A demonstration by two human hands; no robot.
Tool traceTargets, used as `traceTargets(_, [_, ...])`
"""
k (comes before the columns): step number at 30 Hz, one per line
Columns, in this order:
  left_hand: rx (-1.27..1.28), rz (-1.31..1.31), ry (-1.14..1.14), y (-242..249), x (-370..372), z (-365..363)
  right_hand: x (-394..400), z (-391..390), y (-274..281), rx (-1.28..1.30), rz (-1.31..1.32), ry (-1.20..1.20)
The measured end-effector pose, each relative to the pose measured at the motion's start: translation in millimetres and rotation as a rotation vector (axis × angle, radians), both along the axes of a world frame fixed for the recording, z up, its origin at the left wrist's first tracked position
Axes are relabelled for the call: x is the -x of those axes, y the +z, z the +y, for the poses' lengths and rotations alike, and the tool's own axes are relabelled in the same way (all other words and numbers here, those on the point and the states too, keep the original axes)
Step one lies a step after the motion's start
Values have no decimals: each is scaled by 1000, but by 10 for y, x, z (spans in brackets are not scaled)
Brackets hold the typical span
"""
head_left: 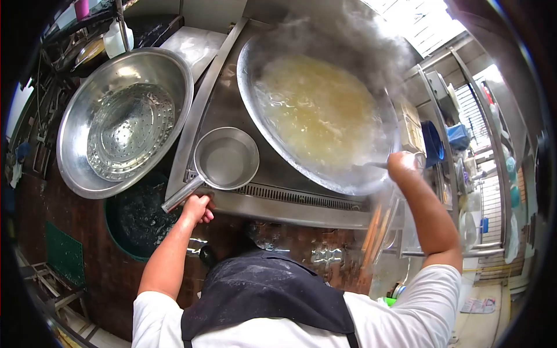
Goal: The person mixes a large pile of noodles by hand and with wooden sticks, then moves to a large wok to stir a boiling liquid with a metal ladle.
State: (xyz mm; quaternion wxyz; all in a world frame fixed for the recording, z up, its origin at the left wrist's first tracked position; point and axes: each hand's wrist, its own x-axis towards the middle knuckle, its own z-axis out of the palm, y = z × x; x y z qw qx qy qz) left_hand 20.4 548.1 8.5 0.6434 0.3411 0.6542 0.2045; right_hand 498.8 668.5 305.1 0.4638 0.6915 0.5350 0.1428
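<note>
the big wok (316,116) sits at the right end of the steel stove top (220,98), full of pale yellowish food in boiling liquid, steam rising off its far rim. the right hand (401,163) is at the wok's near right rim, closed around a thin metal handle (371,166) that runs into the wok; what is on its end is hidden in the food and steam. the left hand (196,207) rests at the stove top's front edge, fingers curled loosely, touching or just beside the handle of the small saucepan (226,159); i cannot tell whether it really grips it. the saucepan stands near the front left of the stove top, just beside the wok, with a little clear water in it.

it looks like the stirring or tending stage of a boil, the food not yet lifted out. any next move with the right hand would need a steady wrist and care with the steam and the hot rim.

off the stove's left edge a wide steel basin (75,151) holds a perforated strainer (130,130), and below it is a dark tub (130,223) of water. open room is thin: saucepan and wok nearly meet, and shelves (464,139) crowd the right side. the clearest path runs left, toward the basin.
</note>
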Motion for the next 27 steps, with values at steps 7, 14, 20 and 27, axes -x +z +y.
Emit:
traceTargets(7, [73,-56,180,104,-80,44,-497,1155,-949,-64,162,-103])
traceTargets(14, [69,19,236,30,-128,56,-673,2416,-1581,-311,356,-65])
traceTargets(20, [99,49,208,76,-114,70,-626,2655,-1472,-358,447,-88])
traceTargets(27, [20,-15,173,69,-98,17,-624,1545,-684,-377,549,43])
